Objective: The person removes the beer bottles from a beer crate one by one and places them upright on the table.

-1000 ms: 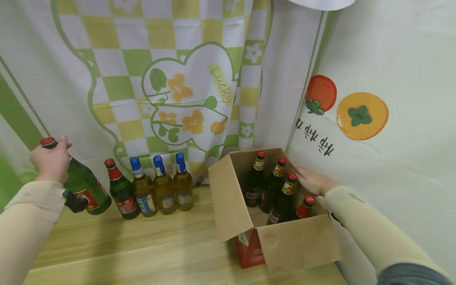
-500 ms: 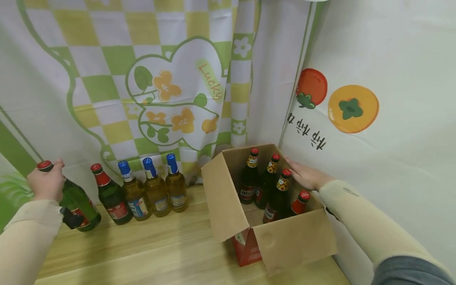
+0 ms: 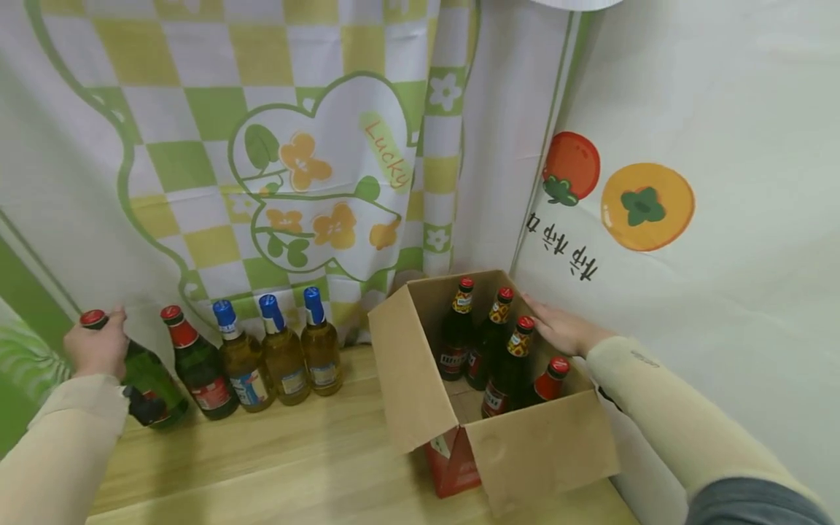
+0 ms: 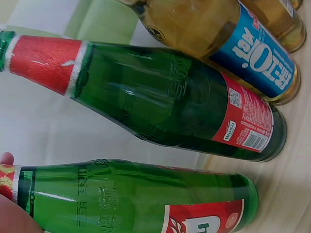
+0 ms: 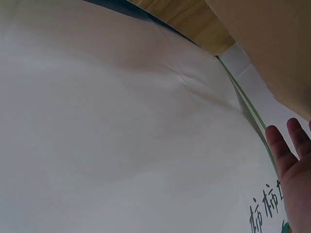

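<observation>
Since the earlier frames, the left hand (image 3: pixel 98 348) and its green bottle (image 3: pixel 147 373) had come down and shifted right, closer to the row of standing bottles; the camera had tilted a little too. The right hand (image 3: pixel 564 327) had stayed by the carton (image 3: pixel 417 379).

The held bottle was at the far left of the table (image 3: pixel 275 467), just beside a red-necked green bottle (image 3: pixel 203 375), with three blue-capped amber bottles (image 3: pixel 282 364) further right. The left fingers were clamped round its neck, just below the cap. The right fingers were stretched out and slightly apart at the carton's right side; whether they touched the cardboard, I could not tell.

The step in hand seemed to be settling the bottle at the row's left end. Done well, it called for a firm grasp of the neck until the base sat flat, and a slight gap from the neighbour so that the glass would not knock.

The left wrist view showed that gap, and a patterned neck band (image 4: pixel 7 182) that the hand hid from the head view; neither view settled whether the base touched the wood. The right wrist view showed the spread fingertips, while only the head view showed the four bottles (image 3: pixel 508 364) inside the carton.
</observation>
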`<state>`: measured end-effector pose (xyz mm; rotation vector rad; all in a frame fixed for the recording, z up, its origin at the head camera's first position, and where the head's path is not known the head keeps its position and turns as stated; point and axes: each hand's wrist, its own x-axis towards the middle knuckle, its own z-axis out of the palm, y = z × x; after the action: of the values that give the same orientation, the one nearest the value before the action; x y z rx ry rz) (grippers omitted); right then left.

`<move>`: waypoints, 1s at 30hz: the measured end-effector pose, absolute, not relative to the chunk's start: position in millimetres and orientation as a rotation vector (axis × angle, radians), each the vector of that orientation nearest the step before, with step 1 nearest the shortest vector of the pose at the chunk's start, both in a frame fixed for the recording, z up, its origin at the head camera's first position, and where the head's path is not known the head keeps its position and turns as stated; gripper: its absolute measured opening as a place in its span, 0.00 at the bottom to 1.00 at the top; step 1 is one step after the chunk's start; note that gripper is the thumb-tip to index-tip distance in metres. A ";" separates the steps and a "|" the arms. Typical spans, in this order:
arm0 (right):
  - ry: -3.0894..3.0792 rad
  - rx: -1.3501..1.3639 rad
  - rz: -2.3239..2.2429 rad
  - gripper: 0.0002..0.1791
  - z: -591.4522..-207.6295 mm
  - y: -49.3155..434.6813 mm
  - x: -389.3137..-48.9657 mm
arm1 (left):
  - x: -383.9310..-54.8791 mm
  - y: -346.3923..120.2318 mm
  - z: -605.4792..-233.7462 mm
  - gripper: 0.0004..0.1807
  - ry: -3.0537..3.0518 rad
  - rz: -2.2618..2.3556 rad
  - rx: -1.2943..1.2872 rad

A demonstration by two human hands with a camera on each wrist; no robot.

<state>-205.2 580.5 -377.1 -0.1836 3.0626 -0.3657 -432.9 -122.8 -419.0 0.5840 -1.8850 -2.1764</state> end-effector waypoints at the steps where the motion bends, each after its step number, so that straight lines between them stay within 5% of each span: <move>1: 3.059 -0.187 -0.367 0.32 -378.2 579.9 -205.2 | -433.1 -123.9 -422.5 0.10 -1.890 -2.168 0.592; 30: 3.042 -0.155 -0.370 0.32 -374.1 575.5 -203.8 | -457.2 -119.5 -447.4 0.08 -2.015 -2.068 0.574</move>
<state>-203.8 575.5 -374.1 -0.1549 3.0416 -0.3702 -457.2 -119.5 -447.4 0.5740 -2.0147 -2.0680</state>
